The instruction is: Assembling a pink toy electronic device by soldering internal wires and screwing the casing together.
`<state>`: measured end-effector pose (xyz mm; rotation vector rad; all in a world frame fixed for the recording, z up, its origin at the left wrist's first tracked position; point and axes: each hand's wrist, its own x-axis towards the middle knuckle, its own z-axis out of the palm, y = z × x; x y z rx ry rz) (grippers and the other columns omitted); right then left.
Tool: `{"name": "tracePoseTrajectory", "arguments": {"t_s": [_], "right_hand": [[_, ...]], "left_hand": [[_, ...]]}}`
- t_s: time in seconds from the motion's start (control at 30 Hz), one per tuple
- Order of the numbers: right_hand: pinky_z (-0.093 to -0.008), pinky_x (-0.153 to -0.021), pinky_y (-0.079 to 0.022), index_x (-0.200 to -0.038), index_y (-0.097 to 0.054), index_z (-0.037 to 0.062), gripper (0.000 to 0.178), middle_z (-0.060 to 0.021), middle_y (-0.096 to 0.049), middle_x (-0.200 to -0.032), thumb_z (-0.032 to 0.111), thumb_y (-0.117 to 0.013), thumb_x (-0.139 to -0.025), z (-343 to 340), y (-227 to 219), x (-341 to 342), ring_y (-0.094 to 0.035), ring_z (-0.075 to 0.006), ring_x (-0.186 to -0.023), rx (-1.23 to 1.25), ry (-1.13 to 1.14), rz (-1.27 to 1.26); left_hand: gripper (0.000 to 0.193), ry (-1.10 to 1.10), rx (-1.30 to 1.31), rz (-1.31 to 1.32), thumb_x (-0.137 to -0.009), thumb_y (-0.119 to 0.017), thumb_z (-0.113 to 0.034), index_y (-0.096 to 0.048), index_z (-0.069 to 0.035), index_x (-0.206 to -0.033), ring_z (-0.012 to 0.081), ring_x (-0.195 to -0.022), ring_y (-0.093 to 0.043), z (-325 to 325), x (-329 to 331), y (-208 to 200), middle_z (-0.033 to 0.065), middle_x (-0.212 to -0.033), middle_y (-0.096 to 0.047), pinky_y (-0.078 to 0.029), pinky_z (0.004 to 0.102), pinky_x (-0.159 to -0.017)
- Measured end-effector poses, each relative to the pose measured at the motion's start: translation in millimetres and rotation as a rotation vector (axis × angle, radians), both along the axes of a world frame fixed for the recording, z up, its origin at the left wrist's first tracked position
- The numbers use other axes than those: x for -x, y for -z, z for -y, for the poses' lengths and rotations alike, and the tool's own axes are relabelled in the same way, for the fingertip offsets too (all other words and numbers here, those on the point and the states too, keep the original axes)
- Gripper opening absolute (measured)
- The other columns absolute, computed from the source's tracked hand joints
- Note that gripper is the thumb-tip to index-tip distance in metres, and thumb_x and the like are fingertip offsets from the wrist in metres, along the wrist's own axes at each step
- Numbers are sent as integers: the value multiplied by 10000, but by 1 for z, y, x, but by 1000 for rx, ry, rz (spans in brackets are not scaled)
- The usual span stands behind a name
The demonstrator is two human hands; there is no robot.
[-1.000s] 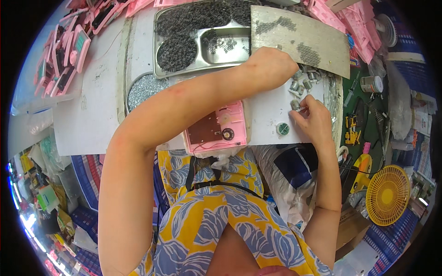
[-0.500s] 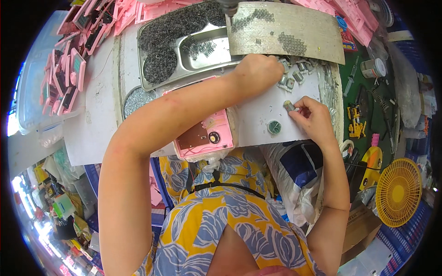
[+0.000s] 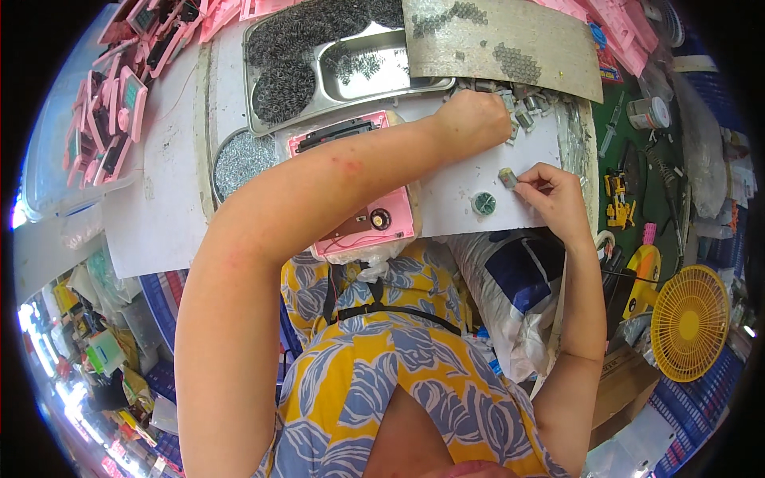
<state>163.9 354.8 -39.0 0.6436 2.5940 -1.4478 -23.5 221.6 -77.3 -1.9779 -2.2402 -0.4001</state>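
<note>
My left hand (image 3: 476, 121), its arm stretched across to the right, is curled at the edge of a heap of small silver metal motors (image 3: 523, 119). Its fingertips are hidden, so whatever they hold does not show. Nearer to me, my right hand (image 3: 555, 199) pinches one small silver motor (image 3: 507, 178) between thumb and fingers, just above the white work surface. A small round pot with green contents (image 3: 483, 204) stands to the left of that motor. Under my left forearm lies an opened pink plastic case (image 3: 402, 215) with a round part and red wires inside, partly covered by the arm.
Beyond my left arm is a steel tray (image 3: 366, 102) with many dark springs. A metal plate (image 3: 558, 48) overlaps its right end. A round dish of tiny silver parts (image 3: 243, 166) sits at left, with pink cases (image 3: 131, 107) stacked farther out. A yellow fan (image 3: 689, 323) stands at right.
The whole view has shifted slightly. My left hand has moved a little to the right along the heap of motors. My right hand still pinches its motor in about the same place.
</note>
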Motion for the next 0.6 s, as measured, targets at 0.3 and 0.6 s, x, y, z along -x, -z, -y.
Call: {"name": "tracePoseTrajectory", "arguments": {"t_s": [0.3, 0.6], "right_hand": [[-234, -647, -485, -860, -700, -15, 80, -13, -672, -744, 38, -747, -823, -6, 4, -11, -593, -73, -681, 23, 53, -31], [-252, -638, -476, -863, -705, -9, 102, -30, -677, -739, 68, -752, -815, -11, 8, -11, -576, -84, -671, 54, 39, -29]], "left_hand": [[150, 26, 148, 155, -817, -614, -101, -723, -18, -878, 339, -820, -713, 24, 16, -22, 169, -919, -688, -584, 423, -728], [163, -82, 184, 132, -846, -608, -124, -696, -64, -971, 344, -878, -707, 21, 21, -29, 128, -965, -691, -578, 440, -769]]}}
